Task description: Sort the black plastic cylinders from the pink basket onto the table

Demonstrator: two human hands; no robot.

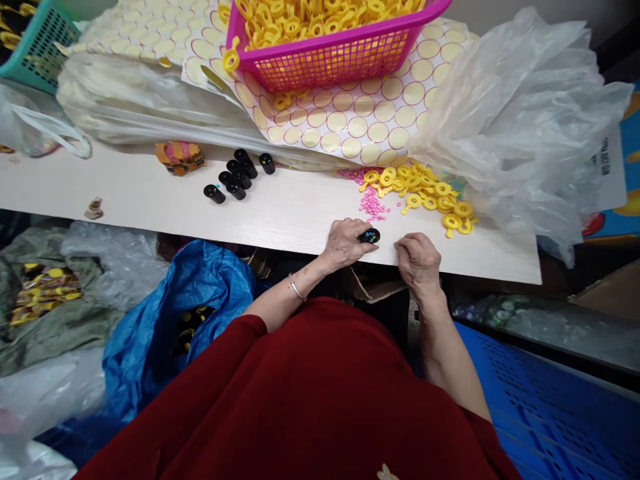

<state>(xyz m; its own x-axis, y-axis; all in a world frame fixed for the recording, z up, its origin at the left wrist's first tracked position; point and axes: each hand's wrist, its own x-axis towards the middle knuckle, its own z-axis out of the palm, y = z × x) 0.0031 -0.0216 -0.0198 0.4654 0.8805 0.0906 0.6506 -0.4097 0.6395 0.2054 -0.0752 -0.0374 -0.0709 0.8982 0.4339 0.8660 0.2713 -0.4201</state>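
My left hand point(344, 244) grips a small black tube point(371, 235) at the near edge of the white table point(280, 213); coloured bits show in the tube's open end. My right hand point(417, 259) rests just right of it with its fingers curled together; anything in them is hidden. Beyond the hands lie a scatter of small pink beads point(371, 202) and a pile of yellow plastic rings point(430, 193). Several more black tubes point(238, 176) lie on the table to the left.
A pink basket point(345, 57) of yellow rings sits on sheets printed with circles point(350, 123) at the back. Crumpled clear plastic bags point(520, 113) fill the right. A teal basket point(40, 47) stands far left. Below the table are a blue bag point(165, 320) and a blue crate point(555, 407).
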